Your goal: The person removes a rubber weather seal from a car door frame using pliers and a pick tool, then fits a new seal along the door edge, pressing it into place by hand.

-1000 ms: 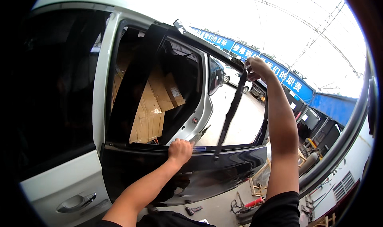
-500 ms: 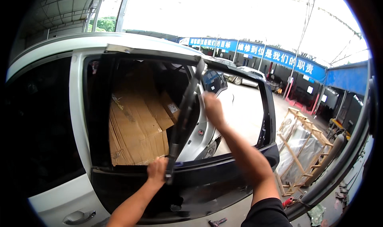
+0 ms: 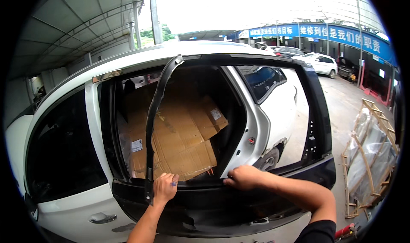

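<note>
My left hand (image 3: 165, 188) is closed beside the lower end of a long, curved black trim strip (image 3: 150, 144), which stands upright across the window opening. A small blue piece (image 3: 174, 184) pokes out of that hand; its kind cannot be made out. My right hand (image 3: 244, 177) is closed, with its fingertips down at the window sill of the black car door (image 3: 205, 209); whatever they grip is hidden. The door has no glass in its window frame and stands against a white car (image 3: 92, 144).
Flattened cardboard (image 3: 179, 136) fills the view inside the car. A wooden crate frame with plastic wrapping (image 3: 369, 157) stands at the right. Parked cars (image 3: 318, 63) and a blue banner (image 3: 333, 33) are farther back. A red object (image 3: 344, 232) lies at lower right.
My right hand has come down from near the strip's upper end to the sill. The strip has swung more upright and moved left with my left hand. The view has shifted.
</note>
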Motion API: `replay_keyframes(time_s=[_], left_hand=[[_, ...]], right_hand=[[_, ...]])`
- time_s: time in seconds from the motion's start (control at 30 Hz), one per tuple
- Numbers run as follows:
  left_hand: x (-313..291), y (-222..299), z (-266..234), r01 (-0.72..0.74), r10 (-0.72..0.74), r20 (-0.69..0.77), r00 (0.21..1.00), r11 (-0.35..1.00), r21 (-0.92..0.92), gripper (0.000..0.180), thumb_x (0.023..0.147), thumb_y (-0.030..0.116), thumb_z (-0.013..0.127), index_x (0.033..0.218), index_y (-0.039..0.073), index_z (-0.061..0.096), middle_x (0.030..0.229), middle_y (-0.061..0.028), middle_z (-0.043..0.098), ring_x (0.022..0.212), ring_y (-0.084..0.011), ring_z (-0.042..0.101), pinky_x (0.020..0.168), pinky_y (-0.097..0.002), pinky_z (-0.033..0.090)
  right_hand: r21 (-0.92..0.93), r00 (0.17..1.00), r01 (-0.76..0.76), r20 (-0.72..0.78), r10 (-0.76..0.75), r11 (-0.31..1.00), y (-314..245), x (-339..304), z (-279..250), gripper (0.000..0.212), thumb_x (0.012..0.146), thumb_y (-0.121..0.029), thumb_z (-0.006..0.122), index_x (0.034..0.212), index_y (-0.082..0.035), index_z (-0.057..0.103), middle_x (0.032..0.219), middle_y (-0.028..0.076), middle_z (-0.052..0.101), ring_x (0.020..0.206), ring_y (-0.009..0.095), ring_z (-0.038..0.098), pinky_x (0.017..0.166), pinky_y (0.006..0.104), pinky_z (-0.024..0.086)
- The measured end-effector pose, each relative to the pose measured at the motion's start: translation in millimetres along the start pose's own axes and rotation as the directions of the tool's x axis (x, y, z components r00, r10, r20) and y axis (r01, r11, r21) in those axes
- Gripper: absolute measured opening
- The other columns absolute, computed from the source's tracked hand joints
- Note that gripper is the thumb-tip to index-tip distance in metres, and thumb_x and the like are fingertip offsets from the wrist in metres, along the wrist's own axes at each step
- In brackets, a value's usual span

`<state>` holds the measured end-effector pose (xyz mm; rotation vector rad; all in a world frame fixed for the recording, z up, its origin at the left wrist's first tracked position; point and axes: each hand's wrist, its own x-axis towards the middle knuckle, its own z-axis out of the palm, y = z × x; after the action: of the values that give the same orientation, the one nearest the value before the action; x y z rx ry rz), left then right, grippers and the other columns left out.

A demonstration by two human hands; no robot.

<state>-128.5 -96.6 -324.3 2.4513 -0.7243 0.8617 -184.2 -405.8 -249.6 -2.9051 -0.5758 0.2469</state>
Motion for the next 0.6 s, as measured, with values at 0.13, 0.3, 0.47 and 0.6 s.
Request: replay_keyframes(time_s=[0.13,0.3,0.47,0.6], left_hand=[[1.4,6.9,1.6,0.063,-0.063,0.02,0.998,0.998,0.011,0.039,0.097,0.025,0.046,0.066,0.003,0.058,0.068,-0.0153,0.058,0.07,-0.036,0.057,0.061,-0.044,0.045],[-1.5,26.3,8.7,0.13,-0.132,-0.08,0.988,0.991,-0.032,0.035,0.097,0.022,0.046,0.07,0.003,0.059,0.07,-0.0149,0.063,0.07,-0.0365,0.059,0.063,-0.0432,0.046],[18.0,114.7,30.8,0.048,-0.038,0.117,0.992,0.995,-0.087,0.017,0.093,0.02,0.057,0.086,0.005,0.058,0.063,-0.0158,0.06,0.063,-0.0353,0.063,0.057,-0.0455,0.048],[18.4,116.5,38.2,-0.051,0.056,0.121,0.991,0.998,-0.044,0.022,0.092,0.022,0.058,0.078,0.006,0.055,0.061,-0.0136,0.06,0.06,-0.0319,0.063,0.056,-0.0437,0.048]], right_hand=[[-0.028,0.953,0.101,-0.285,-0.105,0.994,15.3,-11.5,36.9,0.05,0.092,-0.047,0.054,0.091,0.002,0.062,0.088,0.022,0.065,0.085,0.041,0.062,0.08,0.0475,0.051],[-0.055,0.925,0.09,-0.366,-0.104,0.994,-2.2,-30.3,39.3,0.054,0.088,-0.051,0.059,0.091,0.003,0.062,0.085,0.021,0.064,0.079,0.039,0.062,0.074,0.0467,0.05],[0.212,0.844,0.226,-0.529,-0.083,0.951,-8.8,-37.1,39.2,0.051,0.091,-0.049,0.057,0.094,0.001,0.064,0.085,0.021,0.063,0.079,0.04,0.061,0.073,0.0472,0.049],[0.363,0.848,0.341,-0.516,-0.118,0.867,-16.5,-32.5,21.8,0.041,0.093,-0.039,0.056,0.085,0.001,0.063,0.082,0.019,0.064,0.075,0.039,0.061,0.072,0.0462,0.049]])
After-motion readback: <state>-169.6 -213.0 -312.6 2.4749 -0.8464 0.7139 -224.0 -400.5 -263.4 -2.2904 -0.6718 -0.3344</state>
